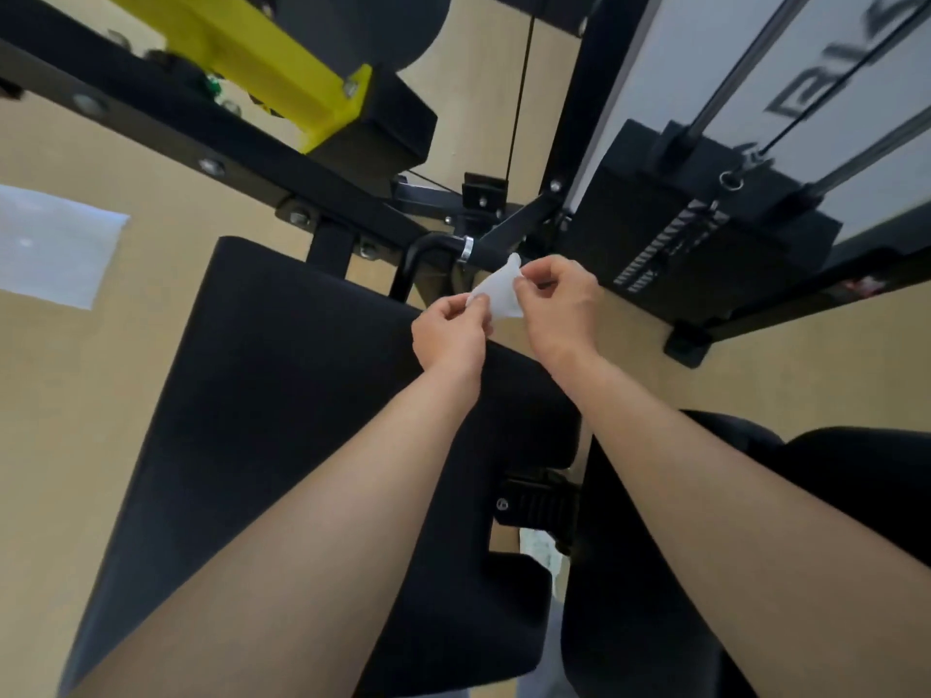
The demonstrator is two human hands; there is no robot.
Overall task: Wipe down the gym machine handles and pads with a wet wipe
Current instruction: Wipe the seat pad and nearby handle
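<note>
Above the black pad (282, 395), near the handle (483, 251): one wet wipe (496, 292).
White, thin, crumpled; we pinch its opposite edges with both hands, left hand (451, 340) lower, right hand (556, 307) higher.

One wide-angle camera, worn on the head, looked forward and down along both bare forearms. It sat close over the large black cushioned pad (282, 395); the black steel machine frame (151, 136) and black weight stack (705, 234) curved away toward the upper edge.
</note>
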